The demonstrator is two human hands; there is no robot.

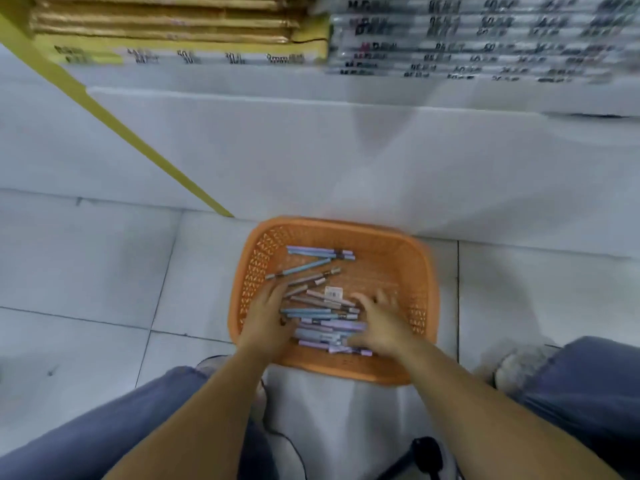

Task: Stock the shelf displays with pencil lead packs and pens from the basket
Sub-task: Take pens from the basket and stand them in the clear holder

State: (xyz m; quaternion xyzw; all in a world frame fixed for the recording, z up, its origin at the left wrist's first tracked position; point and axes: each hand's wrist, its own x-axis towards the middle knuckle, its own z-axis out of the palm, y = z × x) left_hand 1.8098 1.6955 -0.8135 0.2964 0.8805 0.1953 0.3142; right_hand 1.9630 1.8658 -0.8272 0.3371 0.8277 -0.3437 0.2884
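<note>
Pens (322,311) in basket (346,226): light, stiff, slick, we judge; our left hand (268,315), right hand (379,322) spread flat over pile; gather mid-barrel.

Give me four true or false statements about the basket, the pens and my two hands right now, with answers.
1. The basket sits on the tiled floor. True.
2. The basket is green. False: it is orange.
3. Only the left hand is in the basket. False: the right hand reaches in too.
4. The pens lie flat and loose inside the basket. True.
</note>
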